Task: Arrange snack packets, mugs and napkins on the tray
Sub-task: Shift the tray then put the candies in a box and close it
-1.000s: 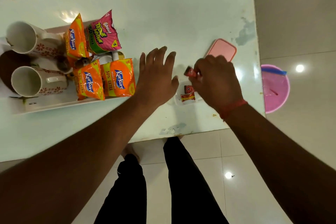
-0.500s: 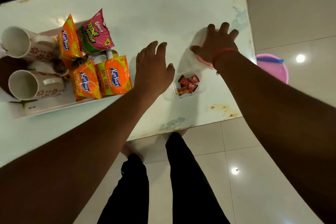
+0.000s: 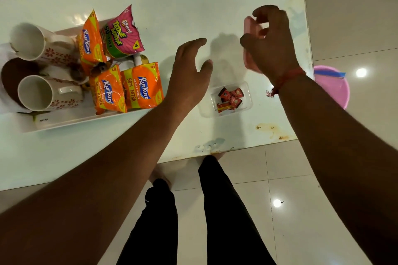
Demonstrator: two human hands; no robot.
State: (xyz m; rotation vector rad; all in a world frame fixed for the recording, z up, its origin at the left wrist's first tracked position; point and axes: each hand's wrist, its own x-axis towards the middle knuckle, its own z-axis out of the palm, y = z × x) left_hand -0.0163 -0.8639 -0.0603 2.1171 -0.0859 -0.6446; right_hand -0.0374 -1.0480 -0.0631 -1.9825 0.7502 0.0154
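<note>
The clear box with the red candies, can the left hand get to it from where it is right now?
Probably yes. The left hand hovers open and empty just left of the clear box, with only bare table between them. The right hand, holding the pink lid, is farther back, not in the way.

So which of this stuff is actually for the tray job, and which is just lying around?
For the job:
tray
two mugs
orange snack packets
pink snack packet

Lying about:
clear tub of red sweets
pink lid in the right hand
pink bucket on the floor
</note>
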